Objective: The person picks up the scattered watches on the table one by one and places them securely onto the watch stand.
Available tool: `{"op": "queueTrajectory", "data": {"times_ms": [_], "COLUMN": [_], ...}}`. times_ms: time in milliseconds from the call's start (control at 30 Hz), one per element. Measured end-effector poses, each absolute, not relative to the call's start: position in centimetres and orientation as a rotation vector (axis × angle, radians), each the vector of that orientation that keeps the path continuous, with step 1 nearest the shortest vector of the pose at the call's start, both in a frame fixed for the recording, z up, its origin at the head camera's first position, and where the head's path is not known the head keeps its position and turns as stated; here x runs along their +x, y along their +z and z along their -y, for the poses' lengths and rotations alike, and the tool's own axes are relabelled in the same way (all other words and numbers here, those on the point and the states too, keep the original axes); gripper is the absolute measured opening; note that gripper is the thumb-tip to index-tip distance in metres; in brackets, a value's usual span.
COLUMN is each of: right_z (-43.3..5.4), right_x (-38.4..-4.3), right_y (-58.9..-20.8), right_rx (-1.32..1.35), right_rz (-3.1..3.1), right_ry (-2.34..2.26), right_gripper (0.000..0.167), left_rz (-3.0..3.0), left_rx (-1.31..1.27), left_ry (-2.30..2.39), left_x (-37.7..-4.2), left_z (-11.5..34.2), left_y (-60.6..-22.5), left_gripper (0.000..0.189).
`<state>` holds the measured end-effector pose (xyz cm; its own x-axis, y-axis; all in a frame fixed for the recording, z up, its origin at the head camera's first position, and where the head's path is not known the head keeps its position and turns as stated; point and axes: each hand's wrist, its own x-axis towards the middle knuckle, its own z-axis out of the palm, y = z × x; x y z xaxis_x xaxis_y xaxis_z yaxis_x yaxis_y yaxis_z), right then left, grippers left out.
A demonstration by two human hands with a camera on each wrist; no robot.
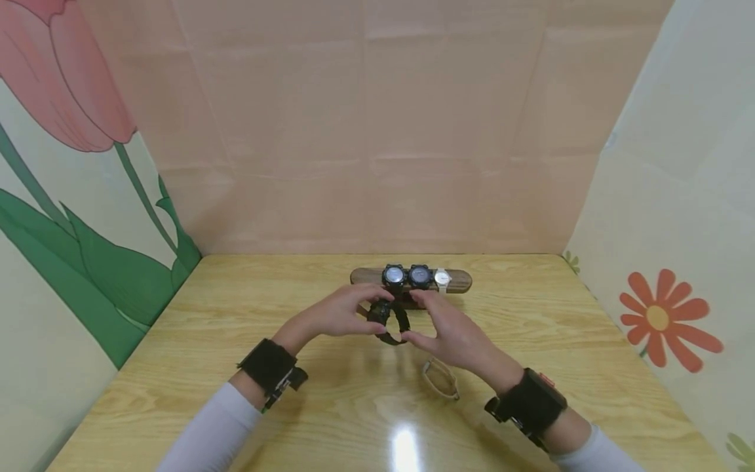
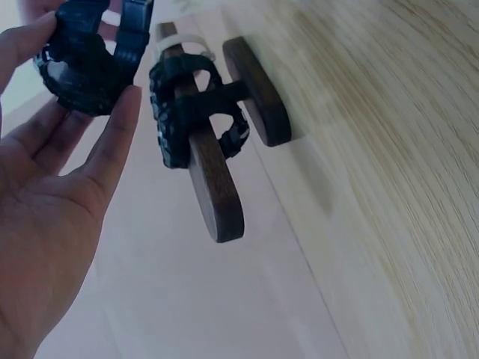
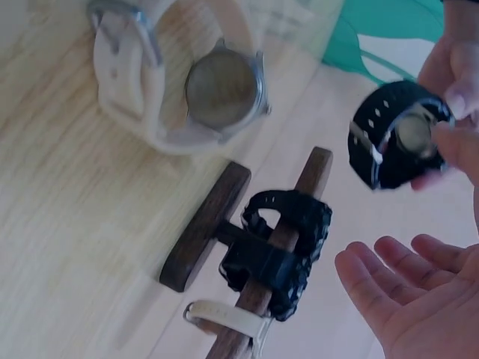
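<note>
A black wristwatch (image 1: pixel 380 311) is held up by my left hand (image 1: pixel 345 311), with the thumb and fingers gripping its case. Its strap forms a loop toward the right. My right hand (image 1: pixel 454 331) is beside that loop, the thumb at the strap's lower edge. In the right wrist view the fingers (image 3: pixel 382 277) of this hand reach out apart from the watch. Just behind both hands is a wooden watch stand (image 1: pixel 362 275), its bar carrying two black watches (image 1: pixel 394 275) and a white watch (image 1: pixel 442 280).
A second pale-strapped watch (image 1: pixel 441 380) lies on its side on the wooden table (image 1: pixel 236 393), nearer to me than the stand and below my right hand. Behind the table is a pinkish backdrop (image 1: pixel 366 131); flower-printed walls (image 1: pixel 666 196) flank both sides.
</note>
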<state>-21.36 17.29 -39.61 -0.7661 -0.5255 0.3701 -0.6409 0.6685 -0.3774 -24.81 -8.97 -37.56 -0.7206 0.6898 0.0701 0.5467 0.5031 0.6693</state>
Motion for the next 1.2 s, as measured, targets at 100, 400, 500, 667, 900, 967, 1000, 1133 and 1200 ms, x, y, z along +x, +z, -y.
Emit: {"op": "queueTrajectory", "data": {"times_ms": [100, 400, 500, 667, 900, 967, 1000, 1133, 1200], "right_z": [-17.8, -20.0, -20.8, -22.0, -23.5, -23.9, -24.0, -24.5, -24.8], "right_x": [-21.7, -23.3, -24.1, -25.3, -27.0, -27.4, -27.6, -28.1, -28.5], "right_y": [-39.5, -39.2, -39.3, -39.5, -39.9, -40.0, -40.0, -40.1, -40.2], "right_rx": [0.934, 0.930, 0.924, 0.894, 0.830, 0.808, 0.794, 0.763, 0.751], "right_rz": [2.636, 2.571, 2.553, 2.550, 2.591, 2.614, 2.627, 2.670, 2.679], "right_ry": [0.673, 0.566, 0.548, 0.522, 0.539, 0.529, 0.526, 0.517, 0.517], "right_gripper": [0.072, 0.061, 0.060, 0.062, 0.060, 0.057, 0.056, 0.052, 0.052], "left_rz": [-2.560, -2.609, -2.621, -2.622, -2.649, -2.663, -2.672, -2.704, -2.714], "left_rx": [1.045, 0.989, 0.987, 0.987, 0.946, 0.939, 0.936, 0.914, 0.908], "left_ry": [1.004, 0.948, 0.946, 0.962, 0.943, 0.931, 0.924, 0.903, 0.897], "left_x": [-24.9, -24.9, -25.0, -25.3, -25.6, -25.6, -25.6, -25.8, -25.8], "left_z": [9.3, 10.9, 11.3, 12.0, 12.7, 12.9, 13.0, 13.3, 13.4], "left_y": [-37.6, -37.6, -37.6, -37.7, -37.9, -37.8, -37.8, -37.9, -38.0], "left_gripper": [0.059, 0.059, 0.058, 0.057, 0.057, 0.056, 0.056, 0.055, 0.055]}}
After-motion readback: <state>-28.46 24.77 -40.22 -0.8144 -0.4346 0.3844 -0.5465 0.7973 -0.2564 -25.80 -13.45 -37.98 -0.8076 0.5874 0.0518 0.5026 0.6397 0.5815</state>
